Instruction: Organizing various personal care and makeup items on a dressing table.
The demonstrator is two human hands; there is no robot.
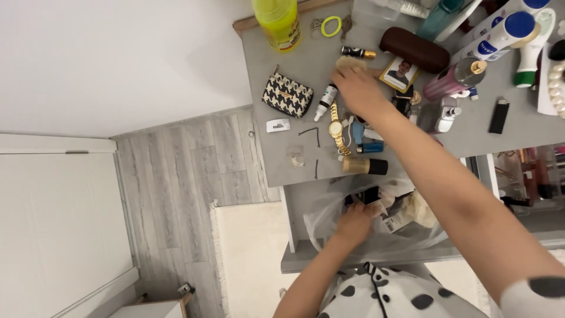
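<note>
Fingers [347,69] of the right hand [360,88] are lying fairly flat and close together, reaching across the grey counter [271,159] and touching a small pale tan brush-like thing [351,62] near its middle; whether they are gripping it I cannot tell. The left hand [353,225] is curling its fingers narrowly on the rim of a clear plastic bag [329,227], which is sitting below the counter's near edge with paper scraps and dark bits inside.

A gold wristwatch [336,128] is lying just beside the right wrist, towards the counter's near edge, with a small white dropper bottle [325,101] close by and a black-and-white houndstooth pouch [287,94] nearer the left edge. A gold tube with a black cap [365,166] is lying along the near edge. Just past the right hand, a small framed photo [399,73] and a brown glasses case [414,49] are lying towards the far edge, where a yellow bottle [278,22] is standing at the far left corner. A pink spray can [454,79] is lying on its side to the right of the photo, and a black lighter [499,115] is lying further right, well apart from both hands.
</note>
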